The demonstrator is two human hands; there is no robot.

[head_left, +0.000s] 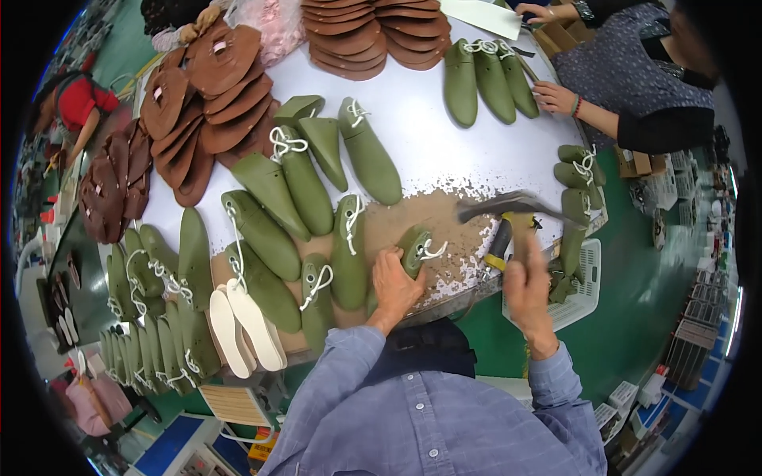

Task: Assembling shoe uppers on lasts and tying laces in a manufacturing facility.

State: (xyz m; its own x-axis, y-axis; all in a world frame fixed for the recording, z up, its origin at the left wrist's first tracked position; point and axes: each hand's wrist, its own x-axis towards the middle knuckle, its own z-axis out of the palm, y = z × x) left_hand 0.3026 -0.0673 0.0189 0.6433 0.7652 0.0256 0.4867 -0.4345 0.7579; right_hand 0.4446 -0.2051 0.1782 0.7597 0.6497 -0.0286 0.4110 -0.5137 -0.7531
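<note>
White plastic basket [590, 278] is tucked by the right end of the table [413, 119], slatted sides, with a few green lasts [562, 287] jumbled at its left side; can't tell how deep they go. There's also an open cardboard box [559, 33] up by the co-worker [631, 75] across the table, but I can't make out what's in it. Anyway, the last being worked on [414, 244] is at the near edge of the table, over a patch where the white top has worn to brown. It's olive green, smooth and kinda matte, with a hole in the end and a white cord [433, 252] looped out to the right. Looks stubby from this angle, so no idea if it's upright or tilted. Left hand [395, 284] has it gripped from the near left side, thumb and fingers pressed on it. Right hand [528, 285] is clenched round the handle of a hammer [516, 206], all motion blur, off to the right and well apart from the last. A grey-and-yellow-handled tool [499, 243] lies just under the hammer head from here.
</note>
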